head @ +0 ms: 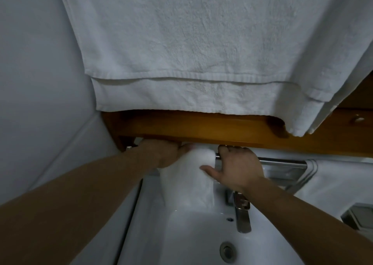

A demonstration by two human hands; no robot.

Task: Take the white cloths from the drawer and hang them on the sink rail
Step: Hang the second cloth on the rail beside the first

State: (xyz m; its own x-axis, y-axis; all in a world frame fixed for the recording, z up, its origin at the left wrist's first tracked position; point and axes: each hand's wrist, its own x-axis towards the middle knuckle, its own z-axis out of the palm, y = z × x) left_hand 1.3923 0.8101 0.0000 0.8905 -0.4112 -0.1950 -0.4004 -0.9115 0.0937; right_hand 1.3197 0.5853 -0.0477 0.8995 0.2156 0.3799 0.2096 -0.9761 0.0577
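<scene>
My left hand point(161, 153) grips the upper left edge of the white cloth point(187, 180); my right hand point(236, 167) holds its right edge, thumb pressed on the fabric — this keeps the cloth spread while it drapes over the sink rail point(282, 161). A large towel point(191, 52) hangs above over a wooden shelf point(191, 127). Below sits the white basin point(191, 234), then the tap point(242, 214).
</scene>
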